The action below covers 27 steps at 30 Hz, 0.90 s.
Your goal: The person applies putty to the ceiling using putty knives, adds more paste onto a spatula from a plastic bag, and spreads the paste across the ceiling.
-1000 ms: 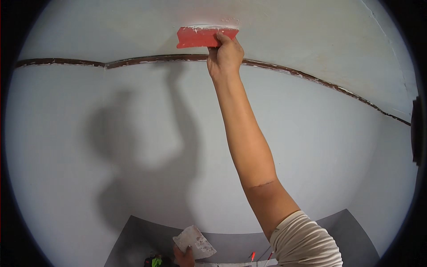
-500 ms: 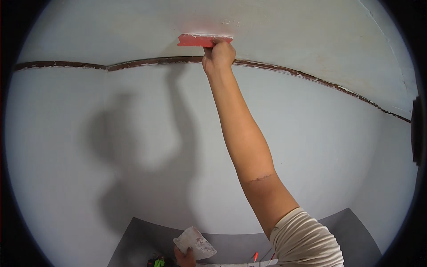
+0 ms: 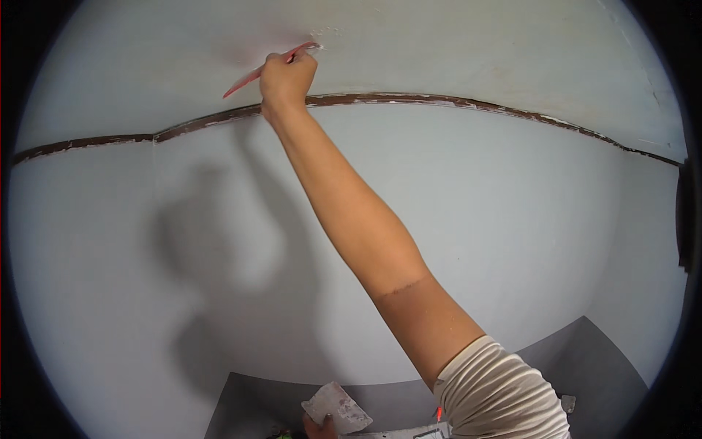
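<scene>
My right hand (image 3: 287, 82) is raised high, closed on a red scraper (image 3: 241, 85) with white paste on its edge. The blade is tilted diagonally against the pale ceiling (image 3: 439, 44), beside a few small white specks. At the bottom of the view my left hand (image 3: 320, 426) grips a pale, stained square plate (image 3: 340, 404) smeared with white; part of this hand runs out of the frame.
A dark brown, chipped strip (image 3: 387, 98) runs where ceiling meets white wall (image 3: 475, 219), which carries my shadow. Below lie a dark grey surface (image 3: 592, 355), a red-handled tool (image 3: 439, 414) and a white ledge. A dark object (image 3: 684, 212) sits at the right rim.
My right hand has moved left and slightly upward, and the red scraper has turned from level to diagonal. The plate in my left hand appears a little farther right.
</scene>
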{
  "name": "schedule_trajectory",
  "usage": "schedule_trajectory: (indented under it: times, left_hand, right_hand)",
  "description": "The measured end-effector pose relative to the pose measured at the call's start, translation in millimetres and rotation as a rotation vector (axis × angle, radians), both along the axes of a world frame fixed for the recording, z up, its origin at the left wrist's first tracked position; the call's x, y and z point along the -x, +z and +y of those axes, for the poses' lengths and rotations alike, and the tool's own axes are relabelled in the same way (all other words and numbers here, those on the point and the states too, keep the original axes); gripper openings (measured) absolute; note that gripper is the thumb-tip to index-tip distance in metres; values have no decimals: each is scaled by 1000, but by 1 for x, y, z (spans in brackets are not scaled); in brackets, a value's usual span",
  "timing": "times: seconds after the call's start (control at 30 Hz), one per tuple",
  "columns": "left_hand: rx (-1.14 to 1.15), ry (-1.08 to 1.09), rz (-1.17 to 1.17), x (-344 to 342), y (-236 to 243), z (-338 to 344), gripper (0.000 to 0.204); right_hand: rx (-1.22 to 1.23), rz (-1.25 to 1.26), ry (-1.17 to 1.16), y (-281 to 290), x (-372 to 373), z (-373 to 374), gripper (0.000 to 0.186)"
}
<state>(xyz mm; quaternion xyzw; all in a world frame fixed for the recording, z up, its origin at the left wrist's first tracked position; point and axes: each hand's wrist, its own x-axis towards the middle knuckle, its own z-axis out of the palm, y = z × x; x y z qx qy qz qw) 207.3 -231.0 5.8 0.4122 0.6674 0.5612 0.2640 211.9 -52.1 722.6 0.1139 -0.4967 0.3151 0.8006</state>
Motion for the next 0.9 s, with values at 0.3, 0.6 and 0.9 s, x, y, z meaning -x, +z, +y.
schedule_trajectory:
  times: [0.3,0.6,0.9]
  left_hand:
    - [55,0,15,5,-60,23,78]
    - [110,-37,-52,-1,-2,3,77]
    - [100,-23,-8,2,1,-3,74]
  right_hand:
    - [169,105,363,-53,-21,34,21]
    - [-27,86,365,2,-15,28,17]
    - [-233,-55,228,-59,-24,19,25]
